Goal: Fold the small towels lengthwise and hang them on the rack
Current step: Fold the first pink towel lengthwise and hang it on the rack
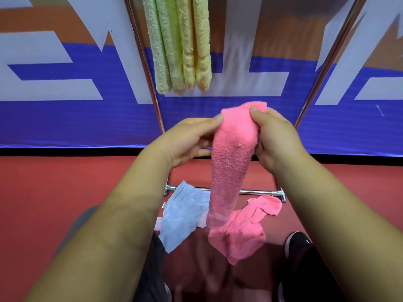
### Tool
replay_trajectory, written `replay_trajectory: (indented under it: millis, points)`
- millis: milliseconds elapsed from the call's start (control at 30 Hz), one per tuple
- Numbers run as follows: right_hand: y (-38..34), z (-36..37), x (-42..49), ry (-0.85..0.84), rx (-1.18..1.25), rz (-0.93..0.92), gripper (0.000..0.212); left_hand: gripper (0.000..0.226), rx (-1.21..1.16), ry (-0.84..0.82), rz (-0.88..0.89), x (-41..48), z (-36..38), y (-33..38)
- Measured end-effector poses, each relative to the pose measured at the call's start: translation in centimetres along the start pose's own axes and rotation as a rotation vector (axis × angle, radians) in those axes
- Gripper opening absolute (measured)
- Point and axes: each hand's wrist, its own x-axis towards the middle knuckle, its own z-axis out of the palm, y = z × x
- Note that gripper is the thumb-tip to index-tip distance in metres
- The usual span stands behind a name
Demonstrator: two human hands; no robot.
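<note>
A pink towel [229,162], folded into a long narrow strip, hangs down in front of me. My left hand [189,142] pinches its upper left edge and my right hand [277,138] grips its top right corner. Above, a green towel [165,46] and a yellow towel [197,44] hang folded over the rack, whose chrome legs [148,68] slant down to a base bar [257,192] on the floor. A second pink towel [242,232] and a light blue towel [183,216] lie crumpled on the red floor below.
A blue, white and orange banner wall [65,88] stands right behind the rack. A black shoe [298,243] shows at the lower right, and dark clothing at the bottom edge. Red floor [65,182] extends to both sides.
</note>
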Motion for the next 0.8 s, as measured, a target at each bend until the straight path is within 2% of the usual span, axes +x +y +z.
replay_trajectory:
  millis: [67, 133, 233, 300, 433, 500, 600, 733, 800]
  points:
    - [0.0, -0.4, 0.5, 0.044, 0.053, 0.023, 0.027, 0.018, 0.124, -0.017, 0.015, 0.1, 0.2, -0.4]
    - [0.0, -0.8, 0.8, 0.064, 0.071, 0.042, 0.028, 0.007, 0.182, -0.023, 0.025, 0.3, 0.5, -0.8]
    - [0.0, -1.1, 1.1, 0.125, 0.089, 0.109, 0.025, 0.004, 0.135, -0.004, 0.052, 0.6, 1.2, -0.8]
    - [0.0, -1.3, 1.3, 0.117, 0.053, 0.14, 0.034, 0.007, 0.061, 0.015, 0.086, 0.7, 1.7, -0.7]
    - [0.2, -1.3, 0.7, -0.09, -0.161, 0.242, 0.062, 0.018, -0.017, 0.107, 0.12, 0.8, 2.2, -0.3]
    - [0.5, -1.1, 0.2, -0.126, -0.222, 0.256, 0.067, 0.018, -0.049, 0.179, 0.112, 0.7, 2.2, -0.1]
    - [0.9, -0.8, -0.8, -0.166, -0.331, 0.222, 0.05, 0.019, -0.124, 0.282, 0.098, 0.6, 1.8, 0.3]
    - [0.7, -0.3, -1.7, -0.193, -0.327, 0.118, 0.021, 0.035, -0.23, 0.337, 0.073, 0.5, 0.7, 0.4]
    - [0.7, -0.2, -1.7, -0.185, -0.332, 0.065, 0.021, 0.035, -0.209, 0.312, 0.065, 0.4, 0.5, 0.5]
